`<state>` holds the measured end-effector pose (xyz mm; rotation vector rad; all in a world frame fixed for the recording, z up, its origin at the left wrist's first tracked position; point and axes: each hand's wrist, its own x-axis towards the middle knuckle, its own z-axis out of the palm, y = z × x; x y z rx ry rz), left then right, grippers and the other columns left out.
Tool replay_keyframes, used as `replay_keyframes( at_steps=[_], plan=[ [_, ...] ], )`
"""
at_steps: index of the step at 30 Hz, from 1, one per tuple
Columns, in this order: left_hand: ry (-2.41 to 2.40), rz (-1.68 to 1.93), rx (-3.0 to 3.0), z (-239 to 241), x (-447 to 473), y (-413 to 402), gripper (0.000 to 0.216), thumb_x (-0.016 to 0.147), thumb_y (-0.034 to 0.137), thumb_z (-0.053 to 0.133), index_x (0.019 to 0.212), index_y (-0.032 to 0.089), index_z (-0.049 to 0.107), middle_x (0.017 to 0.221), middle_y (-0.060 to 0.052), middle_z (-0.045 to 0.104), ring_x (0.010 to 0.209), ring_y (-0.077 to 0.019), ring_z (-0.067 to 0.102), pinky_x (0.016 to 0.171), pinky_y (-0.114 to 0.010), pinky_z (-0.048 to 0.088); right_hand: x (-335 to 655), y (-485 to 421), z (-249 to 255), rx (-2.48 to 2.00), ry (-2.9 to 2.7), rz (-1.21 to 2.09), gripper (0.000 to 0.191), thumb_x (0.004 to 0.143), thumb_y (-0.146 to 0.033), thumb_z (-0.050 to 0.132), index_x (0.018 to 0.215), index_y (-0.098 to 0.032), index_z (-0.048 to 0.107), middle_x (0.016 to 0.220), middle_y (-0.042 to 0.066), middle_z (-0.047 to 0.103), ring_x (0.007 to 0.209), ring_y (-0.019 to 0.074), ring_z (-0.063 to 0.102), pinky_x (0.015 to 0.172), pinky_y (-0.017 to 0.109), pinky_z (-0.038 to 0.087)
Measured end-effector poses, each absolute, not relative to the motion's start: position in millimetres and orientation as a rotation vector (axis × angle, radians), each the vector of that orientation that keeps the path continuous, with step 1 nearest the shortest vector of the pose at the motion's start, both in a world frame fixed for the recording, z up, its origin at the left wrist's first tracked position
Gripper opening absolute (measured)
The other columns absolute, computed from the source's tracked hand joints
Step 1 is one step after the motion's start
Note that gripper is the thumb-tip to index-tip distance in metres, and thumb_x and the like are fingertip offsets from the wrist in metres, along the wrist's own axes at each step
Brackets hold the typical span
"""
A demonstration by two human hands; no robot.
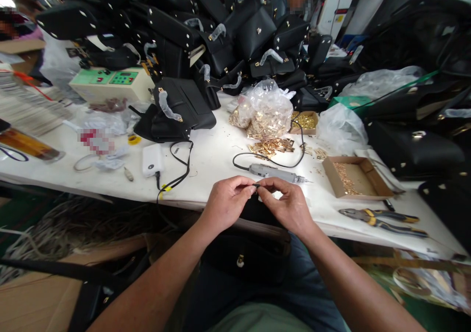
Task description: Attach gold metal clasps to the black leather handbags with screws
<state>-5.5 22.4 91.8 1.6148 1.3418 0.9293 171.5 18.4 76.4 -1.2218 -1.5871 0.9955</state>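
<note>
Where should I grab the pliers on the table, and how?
Grab the pliers around both yellow-and-black handles, probably best from the near right side. The handles spread toward the right, close to the table's front edge, while the metal nose points left, away from you.

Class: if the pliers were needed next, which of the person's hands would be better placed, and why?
Probably the right hand: the pliers lie on its side, and the left hand is farther off. Both hands pinch a small dark piece, so the right would likely have to release it first.
</note>
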Motion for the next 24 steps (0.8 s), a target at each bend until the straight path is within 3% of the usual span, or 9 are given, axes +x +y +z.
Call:
replay_keyframes(
  at_steps=[6,11,15,18,24],
  plan=[
    [1.308,0.933,1.647,95,-8,22,0.012,0.09,0.024,0.065,0.095,0.018,0.074,0.09,-0.001,0.078,0.082,-0.0158,0.073,0.078,-0.024,0.058,169,20,76,-1.205,-1.631,0.915,0.013,0.089,-0.02,0.063,0.085,-0.02,0.075,0.081,0.0,0.075,0.076,0.0172,0.068,0.072,0.027,0.05],
    [1.323,0.971,1.844,99,-14,8,0.008,0.089,0.017,0.068,0.095,0.02,0.073,0.091,0.001,0.077,0.081,-0.0128,0.071,0.078,-0.022,0.056,172,9,73,-1.082,-1.812,0.629,0.011,0.093,-0.019,0.064,0.092,-0.022,0.075,0.085,0.002,0.076,0.077,0.0176,0.07,0.075,0.03,0.05],
    [1.321,0.991,1.926,101,-20,-4,0.009,0.09,0.013,0.068,0.093,0.021,0.071,0.088,0.003,0.075,0.078,-0.0106,0.069,0.075,-0.019,0.053,177,-1,73,-0.998,-1.806,0.745,0.011,0.096,-0.024,0.067,0.104,-0.024,0.074,0.095,0.003,0.077,0.086,0.0184,0.072,0.08,0.03,0.053],
    [1.26,1.047,2.075,99,-25,-14,0.013,0.091,0.008,0.067,0.094,0.021,0.07,0.092,0.002,0.074,0.084,-0.0109,0.07,0.081,-0.021,0.053,180,-6,76,-0.952,-1.873,0.849,0.017,0.093,-0.026,0.072,0.11,-0.024,0.072,0.103,0.004,0.076,0.094,0.0197,0.071,0.084,0.03,0.054],
    [1.041,1.156,2.253,91,-33,-41,0.02,0.089,0.0,0.067,0.098,0.018,0.069,0.098,-0.004,0.074,0.095,-0.0137,0.07,0.089,-0.026,0.056,176,-22,78,-1.041,-2.029,0.705,0.016,0.091,-0.018,0.072,0.107,-0.022,0.072,0.099,0.005,0.076,0.09,0.0209,0.07,0.081,0.032,0.05]
  ],
)
